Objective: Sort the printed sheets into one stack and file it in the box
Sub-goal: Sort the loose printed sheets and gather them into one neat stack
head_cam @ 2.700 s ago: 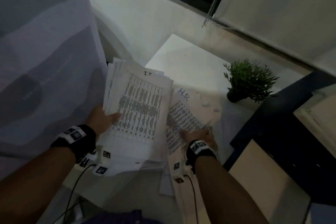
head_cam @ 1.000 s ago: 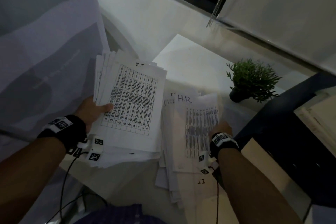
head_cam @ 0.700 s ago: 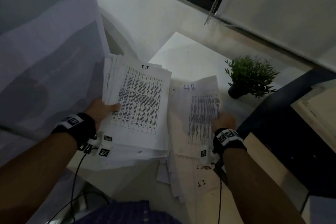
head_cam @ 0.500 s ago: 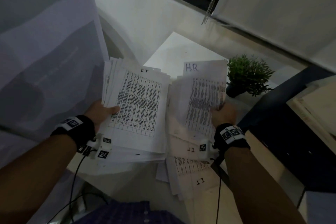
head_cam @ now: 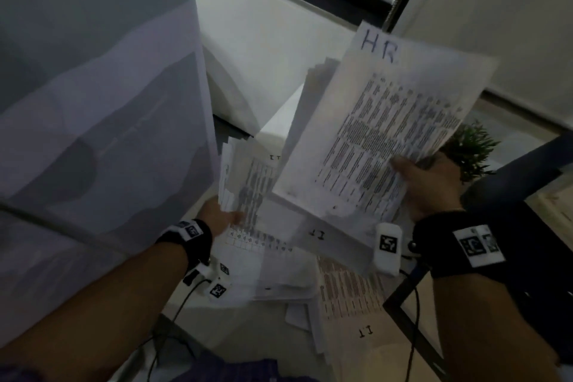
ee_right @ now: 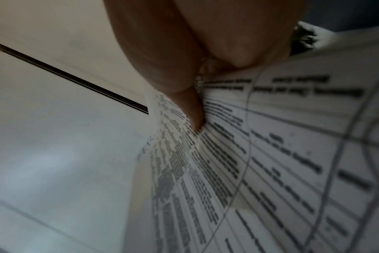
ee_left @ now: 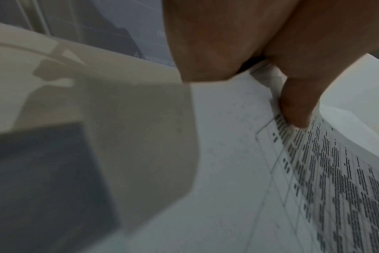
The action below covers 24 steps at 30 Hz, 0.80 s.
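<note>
The HR sheets (head_cam: 381, 139) are hanging in the air above the desk, a small bundle with a handwritten "HR" at the top edge. Their long axis is running from the lower left up toward the upper right, the heading end pointing away from the person and tilted up, the printed table facing the camera. The right hand (head_cam: 424, 183) is gripping them at the lower right edge, thumb (ee_right: 193, 111) pressing on the printed face and the other fingers curling behind; the right wrist view is showing the paper bending under that thumb.

Just left and lower, the IT stack (head_cam: 248, 195) is lying partly under the HR sheets, fanned at its left edge, long axis running away from the person, with "IT" at its far end. The left hand (head_cam: 217, 214) is holding it at the near left side: the thumb (ee_left: 296, 106) is lying on top of the printed grid, the rest of the fingers going under the paper and out of sight.

Below both, more sheets (head_cam: 350, 295) are lying on the desk (head_cam: 279, 130), 2 of them showing "IT" written at their near end, so they are pointing toward the person.

A small plant (head_cam: 471, 152) is standing behind the right hand. A pale curtain (head_cam: 93, 102) is hanging at the left. Both wrists are wearing black bands with white markers.
</note>
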Each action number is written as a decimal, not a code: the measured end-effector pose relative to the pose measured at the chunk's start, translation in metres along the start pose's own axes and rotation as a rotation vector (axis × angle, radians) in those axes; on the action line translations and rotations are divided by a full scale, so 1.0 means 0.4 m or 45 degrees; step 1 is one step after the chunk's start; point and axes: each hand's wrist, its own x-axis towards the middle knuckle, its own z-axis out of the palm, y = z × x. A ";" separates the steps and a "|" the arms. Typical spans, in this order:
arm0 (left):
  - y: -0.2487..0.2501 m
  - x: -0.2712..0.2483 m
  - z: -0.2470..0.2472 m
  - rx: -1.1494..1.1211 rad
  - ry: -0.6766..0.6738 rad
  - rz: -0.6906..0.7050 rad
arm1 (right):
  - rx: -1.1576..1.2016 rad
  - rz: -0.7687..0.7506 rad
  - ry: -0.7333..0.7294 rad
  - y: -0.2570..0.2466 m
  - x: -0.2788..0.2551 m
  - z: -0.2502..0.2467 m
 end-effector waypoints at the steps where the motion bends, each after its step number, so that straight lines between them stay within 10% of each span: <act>1: -0.006 0.009 -0.001 -0.040 -0.010 -0.024 | 0.032 0.100 -0.053 0.035 0.003 0.017; 8: -0.025 0.051 -0.026 -0.261 -0.086 -0.126 | -0.481 0.570 -0.299 0.296 0.005 0.176; 18: -0.010 0.049 0.019 0.106 0.028 0.106 | -1.067 0.358 -0.646 0.408 -0.039 0.319; 24: -0.027 0.070 -0.015 0.189 0.098 0.121 | -1.455 0.519 -0.232 0.457 0.038 0.119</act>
